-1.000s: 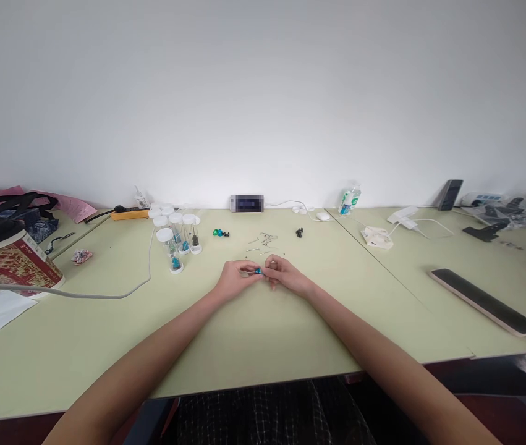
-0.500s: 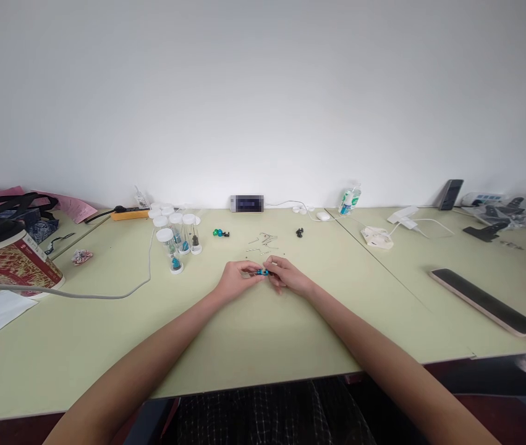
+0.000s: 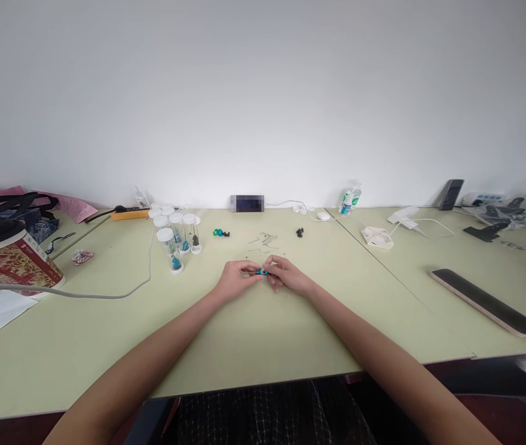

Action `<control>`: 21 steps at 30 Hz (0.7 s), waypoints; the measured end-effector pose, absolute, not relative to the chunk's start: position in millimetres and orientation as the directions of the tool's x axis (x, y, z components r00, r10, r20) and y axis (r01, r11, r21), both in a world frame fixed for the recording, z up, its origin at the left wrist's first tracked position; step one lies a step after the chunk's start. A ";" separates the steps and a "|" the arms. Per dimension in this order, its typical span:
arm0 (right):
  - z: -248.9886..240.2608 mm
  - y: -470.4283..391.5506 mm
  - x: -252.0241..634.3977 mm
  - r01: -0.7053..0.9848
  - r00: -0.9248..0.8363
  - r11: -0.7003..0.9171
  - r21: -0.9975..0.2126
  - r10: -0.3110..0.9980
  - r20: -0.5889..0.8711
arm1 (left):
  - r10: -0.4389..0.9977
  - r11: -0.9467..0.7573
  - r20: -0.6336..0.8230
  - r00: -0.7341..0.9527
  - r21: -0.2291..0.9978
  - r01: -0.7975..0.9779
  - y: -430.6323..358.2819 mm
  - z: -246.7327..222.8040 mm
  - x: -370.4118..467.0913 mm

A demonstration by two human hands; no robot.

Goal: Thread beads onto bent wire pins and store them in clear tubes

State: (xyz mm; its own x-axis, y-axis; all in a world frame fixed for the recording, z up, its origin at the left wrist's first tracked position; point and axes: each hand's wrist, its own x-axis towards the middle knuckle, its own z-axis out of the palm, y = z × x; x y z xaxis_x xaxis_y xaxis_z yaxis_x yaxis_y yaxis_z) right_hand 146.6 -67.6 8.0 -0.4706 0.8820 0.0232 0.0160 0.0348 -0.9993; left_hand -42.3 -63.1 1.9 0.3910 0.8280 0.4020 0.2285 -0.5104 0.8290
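Near the middle of the table, my left hand (image 3: 238,277) and my right hand (image 3: 287,275) meet over a small blue piece with a thin metal pin through it (image 3: 261,272). Both hands pinch it, the left from its left end and the right from its right end; its exact kind is too small to make out. Just beyond the fingers lie several thin metal pins (image 3: 263,243). A small cluster of green, blue and black pieces (image 3: 220,233) is to the left of the pins. Some small black pieces (image 3: 300,232) sit to their right.
Several clear tubes with white caps (image 3: 175,253) stand at left. A grey cable (image 3: 118,297) runs past a large red paper cup (image 3: 16,266). A phone (image 3: 246,204) leans on the wall. At right are a spray bottle (image 3: 350,201), a charger (image 3: 403,216) and a long dark pad (image 3: 485,301).
Both hands stay in nearly the same place on the small blue piece. The right hand's lower fingers have curled in slightly.
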 end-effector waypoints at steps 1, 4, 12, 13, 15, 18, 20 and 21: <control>8.1 -67.7 146.5 0.020 -0.474 0.028 -0.999 0.880 0.015 | 0.826 -0.511 0.401 0.397 0.829 0.227 -63.1 2.0 -42.2; 8.2 -67.8 145.8 0.016 -0.466 0.034 -0.999 0.885 0.023 | 0.827 -0.510 0.400 0.395 0.829 0.229 -62.8 1.8 -42.3; 8.2 -67.8 145.5 0.025 -0.462 0.037 -0.999 0.886 0.021 | 0.827 -0.510 0.397 0.398 0.828 0.233 -62.8 0.9 -42.4; 8.4 -67.9 145.4 0.022 -0.456 0.042 -0.999 0.889 0.028 | 0.829 -0.510 0.399 0.393 0.827 0.236 -62.7 0.8 -42.5; 8.7 -68.1 145.0 0.012 -0.442 0.058 -0.998 0.896 0.046 | 0.835 -0.507 0.400 0.377 0.827 0.244 -62.4 0.8 -42.7; 9.0 -68.4 144.4 0.015 -0.445 0.051 -0.999 0.895 0.039 | 0.835 -0.504 0.395 0.383 0.828 0.245 -62.3 1.1 -42.7; 9.2 -68.6 144.2 0.024 -0.451 0.037 -0.999 0.892 0.023 | 0.830 -0.505 0.390 0.398 0.829 0.241 -62.5 1.3 -42.6; 9.3 -68.7 144.3 0.024 -0.450 0.036 -0.999 0.893 0.022 | 0.830 -0.505 0.390 0.398 0.829 0.241 -62.5 1.4 -42.5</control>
State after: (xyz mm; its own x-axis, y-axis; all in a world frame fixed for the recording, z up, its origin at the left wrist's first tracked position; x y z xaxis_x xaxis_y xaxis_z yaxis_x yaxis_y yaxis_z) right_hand 144.3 -68.7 9.3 -0.4500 0.8928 0.0217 0.0242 0.0365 -0.9990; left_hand -42.5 -62.5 1.4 0.3979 0.8305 0.3899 0.2410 -0.5047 0.8290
